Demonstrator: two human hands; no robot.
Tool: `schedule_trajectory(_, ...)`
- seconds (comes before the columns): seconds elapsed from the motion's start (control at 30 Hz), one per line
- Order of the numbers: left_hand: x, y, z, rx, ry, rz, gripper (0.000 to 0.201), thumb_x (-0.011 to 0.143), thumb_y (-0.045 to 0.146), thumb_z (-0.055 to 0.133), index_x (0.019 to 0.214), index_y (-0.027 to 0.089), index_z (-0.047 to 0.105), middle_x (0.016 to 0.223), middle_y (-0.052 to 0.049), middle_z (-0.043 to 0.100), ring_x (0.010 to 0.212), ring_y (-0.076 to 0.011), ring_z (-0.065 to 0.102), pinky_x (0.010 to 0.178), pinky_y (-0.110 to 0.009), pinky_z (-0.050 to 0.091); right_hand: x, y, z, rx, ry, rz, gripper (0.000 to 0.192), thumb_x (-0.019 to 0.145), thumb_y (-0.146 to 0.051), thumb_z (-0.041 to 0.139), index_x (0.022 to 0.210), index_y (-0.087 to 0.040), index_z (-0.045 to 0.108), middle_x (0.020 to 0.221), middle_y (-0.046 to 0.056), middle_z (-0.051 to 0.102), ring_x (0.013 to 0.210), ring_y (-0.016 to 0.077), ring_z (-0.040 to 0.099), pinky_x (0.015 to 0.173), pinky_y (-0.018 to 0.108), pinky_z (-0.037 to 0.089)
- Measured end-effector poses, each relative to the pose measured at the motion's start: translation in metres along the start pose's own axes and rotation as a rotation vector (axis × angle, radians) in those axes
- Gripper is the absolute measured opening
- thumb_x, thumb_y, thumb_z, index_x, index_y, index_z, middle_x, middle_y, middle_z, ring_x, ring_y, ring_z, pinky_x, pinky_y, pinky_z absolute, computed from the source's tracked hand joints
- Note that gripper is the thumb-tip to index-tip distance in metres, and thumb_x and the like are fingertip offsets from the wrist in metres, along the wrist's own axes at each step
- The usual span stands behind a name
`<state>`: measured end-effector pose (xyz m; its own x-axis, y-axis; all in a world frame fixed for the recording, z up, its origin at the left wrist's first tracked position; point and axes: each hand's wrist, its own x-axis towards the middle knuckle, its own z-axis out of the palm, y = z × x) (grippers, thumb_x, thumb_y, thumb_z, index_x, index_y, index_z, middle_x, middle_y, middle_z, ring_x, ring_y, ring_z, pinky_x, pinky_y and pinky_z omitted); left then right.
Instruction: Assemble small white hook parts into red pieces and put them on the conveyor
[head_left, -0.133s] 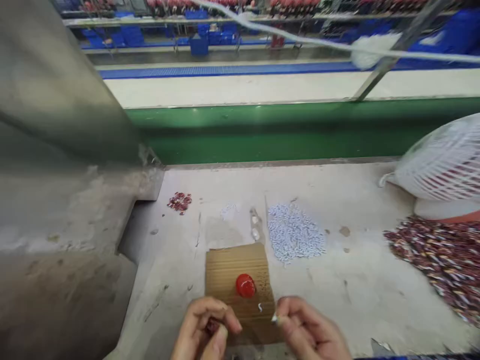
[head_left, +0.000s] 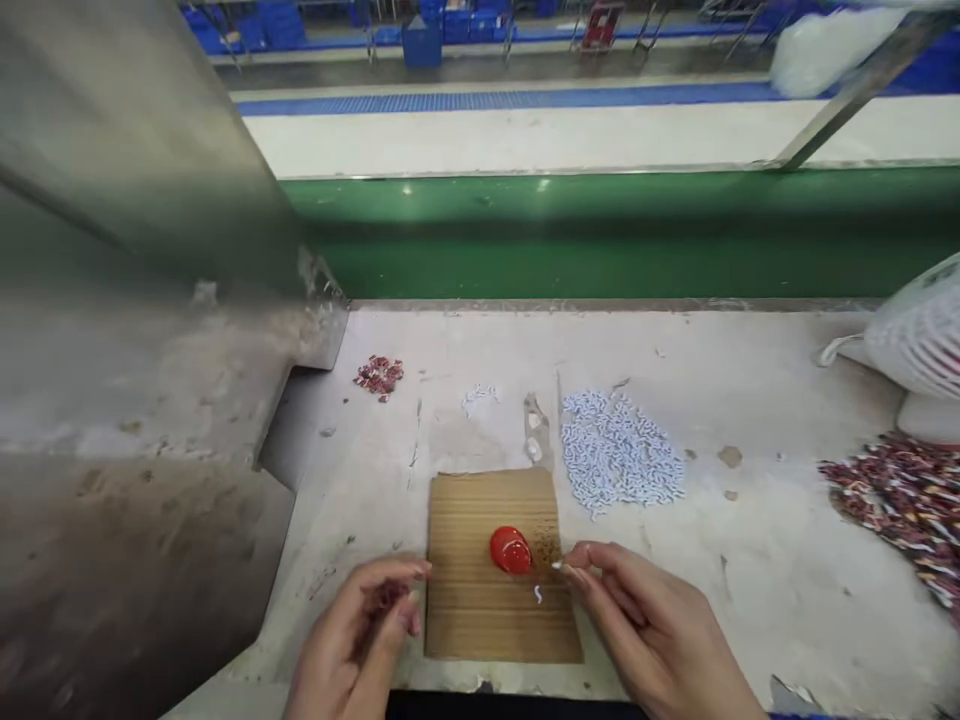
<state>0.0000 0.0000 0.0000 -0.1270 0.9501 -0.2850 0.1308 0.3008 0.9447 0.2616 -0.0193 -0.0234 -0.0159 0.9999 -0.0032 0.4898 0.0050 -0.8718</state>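
My left hand (head_left: 367, 632) is curled left of a square of brown cardboard (head_left: 465, 630), closed around several small dark red pieces (head_left: 384, 597). At the cardboard's right edge, my right hand (head_left: 637, 620) pinches a tiny white piece (head_left: 556, 565) between thumb and forefinger. A glossy blob of red paste (head_left: 511, 550) lies on the cardboard between the hands. Just below it is a small white S-shaped piece (head_left: 538, 594). Beyond the right hand, a spread pile of pale white squiggly pieces (head_left: 619, 455) covers part of the tabletop.
A small dark red heap (head_left: 379, 376) and a few white bits (head_left: 480, 397) lie farther back. A larger dark red pile (head_left: 907, 510) sits at right, beside a white mesh sack (head_left: 926, 325). A metal housing (head_left: 150, 350) blocks the left; a green strip (head_left: 562, 240) runs behind.
My view has tilted down and shifted left. Relative to the cardboard, my left hand has moved outward to the left, and my right hand has risen nearer the red paste, still pinching the white piece.
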Motion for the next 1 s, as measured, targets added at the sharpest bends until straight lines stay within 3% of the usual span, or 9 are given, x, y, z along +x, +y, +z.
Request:
schedule_trajectory(0.1, 0.011, -0.008, -0.022, 0.018, 0.023, -0.056, 0.027, 0.088, 0.044, 0.082, 0.103, 0.024, 0.07, 0.096, -0.002, 0.076, 0.079, -0.0166, 0.078, 0.078, -0.022, 0.067, 0.013, -0.002, -0.008, -0.125, -0.079, -0.102, 0.011, 0.107, -0.025, 0.055, 0.106, -0.028, 0.066, 0.083, -0.002, 0.072, 0.066, 0.0144, 0.066, 0.063, 0.025, 0.048)
schedule_trajectory(0.2, 0.017, -0.011, -0.034, -0.005, 0.043, -0.043, 0.026, 0.079, 0.031, 0.089, 0.095, 0.023, 0.07, 0.084, -0.002, 0.081, 0.081, -0.0208, 0.082, 0.077, -0.024, 0.069, 0.02, -0.007, -0.008, -0.226, -0.139, -0.157, 0.013, 0.107, -0.02, 0.054, 0.109, -0.027, 0.064, 0.082, -0.003, 0.07, 0.065, 0.0136, 0.066, 0.061, 0.024, 0.046)
schedule_trajectory(0.33, 0.018, -0.011, -0.037, 0.056, 0.027, -0.05, 0.012, 0.074, 0.024, 0.09, 0.083, 0.022, 0.082, 0.087, -0.005, 0.086, 0.08, -0.0219, 0.084, 0.074, -0.019, 0.069, 0.021, -0.008, -0.007, -0.316, -0.155, -0.213, 0.011, 0.109, -0.02, 0.053, 0.109, -0.026, 0.062, 0.079, -0.003, 0.068, 0.062, 0.0135, 0.065, 0.058, 0.025, 0.045)
schedule_trajectory(0.47, 0.018, -0.009, -0.038, 0.028, -0.049, -0.074, 0.013, 0.077, 0.022, 0.088, 0.089, 0.027, 0.088, 0.089, -0.003, 0.087, 0.08, -0.0218, 0.085, 0.075, -0.02, 0.069, 0.019, -0.008, -0.006, -0.365, -0.148, -0.267, 0.011, 0.11, -0.021, 0.051, 0.11, -0.027, 0.061, 0.083, -0.002, 0.071, 0.064, 0.0134, 0.068, 0.059, 0.024, 0.048)
schedule_trajectory(0.63, 0.017, -0.003, -0.033, -0.016, -0.103, -0.021, 0.014, 0.076, 0.016, 0.087, 0.084, 0.027, 0.088, 0.092, -0.003, 0.086, 0.076, -0.0214, 0.084, 0.074, -0.024, 0.071, 0.016, -0.008, -0.011, -0.413, -0.109, -0.267, 0.009, 0.111, -0.024, 0.052, 0.112, -0.026, 0.061, 0.086, 0.0, 0.074, 0.065, 0.0142, 0.07, 0.061, 0.025, 0.05)
schedule_trajectory(0.8, 0.009, 0.015, -0.013, -0.165, 0.052, -0.187, 0.028, 0.066, 0.013, 0.09, 0.09, 0.027, 0.086, 0.077, 0.002, 0.084, 0.068, -0.0158, 0.08, 0.068, -0.017, 0.067, 0.013, 0.007, -0.019, -0.546, -0.066, -0.27, 0.016, 0.112, -0.033, 0.048, 0.11, -0.026, 0.061, 0.088, 0.001, 0.079, 0.067, 0.0182, 0.077, 0.059, 0.027, 0.056)
schedule_trajectory(1.0, 0.006, 0.027, -0.001, -0.196, 0.014, -0.194, 0.017, 0.064, 0.012, 0.088, 0.07, 0.028, 0.085, 0.073, 0.0, 0.083, 0.069, -0.0163, 0.08, 0.07, -0.018, 0.067, 0.013, 0.017, -0.017, -0.618, -0.139, -0.327, 0.021, 0.114, -0.032, 0.042, 0.109, -0.026, 0.062, 0.084, 0.001, 0.077, 0.064, 0.0187, 0.077, 0.055, 0.027, 0.059)
